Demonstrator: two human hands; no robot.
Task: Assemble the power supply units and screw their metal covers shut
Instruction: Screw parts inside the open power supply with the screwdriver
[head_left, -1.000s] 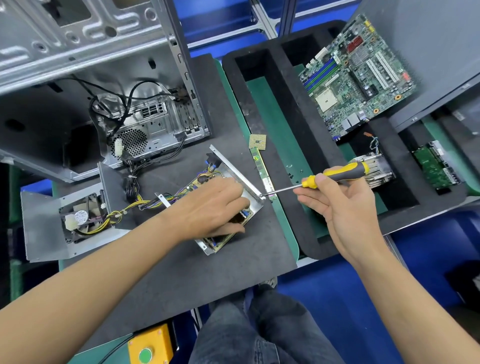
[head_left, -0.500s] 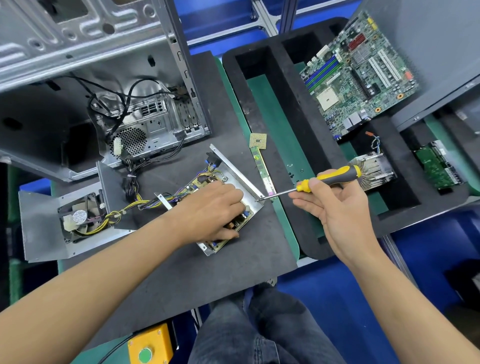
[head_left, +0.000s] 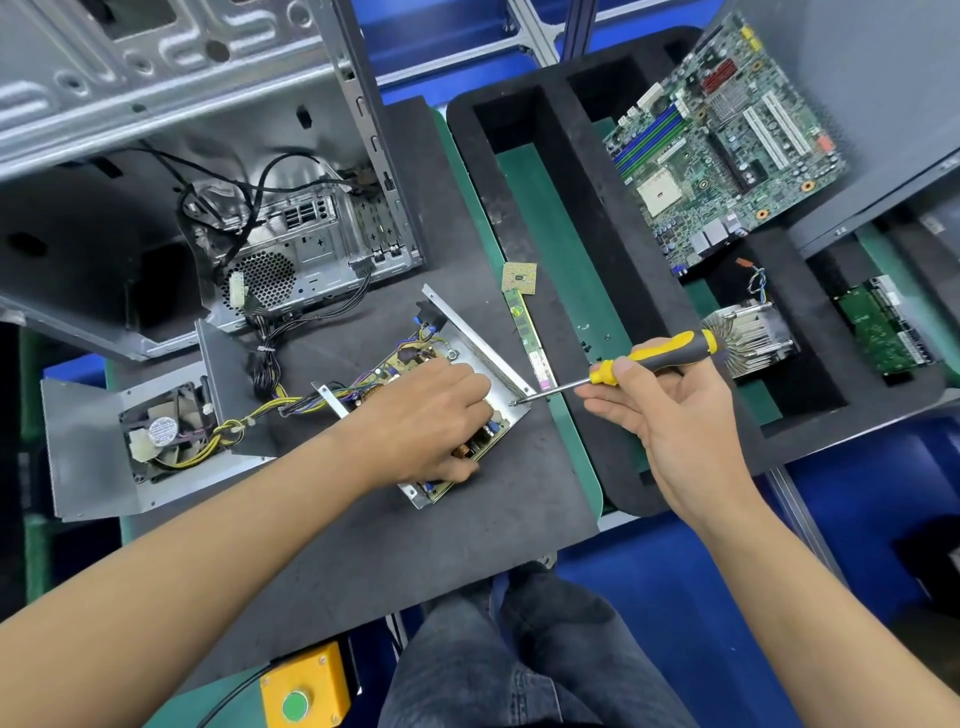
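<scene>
1. Right hand: fingers wrap the yellow-black handle of the screwdriver; shaft runs left and slightly down, tip at the near right corner of the PSU tray. Looks lined up on a corner screw; the screw itself is too small to confirm.
2. Left hand: palm down on the PSU board, fingers curled over it, thumb at the tray's near edge. Likely pinning board and tray so they don't skid under driver torque.
3. The tray sits open on the dark mat on the desk, mid-frame.
4. The metal cover with its fan lies left of the tray, still off, tethered by the yellow-black wire bundle. Cover closing hasn't started, I'd say.
5. Outward: open PC case behind; RAM stick and CPU chip just right of the tray; motherboard and heatsink in the foam tray.
6. Writing: fan hub sticker and RAM label are there, neither legible. No brand readable.
</scene>
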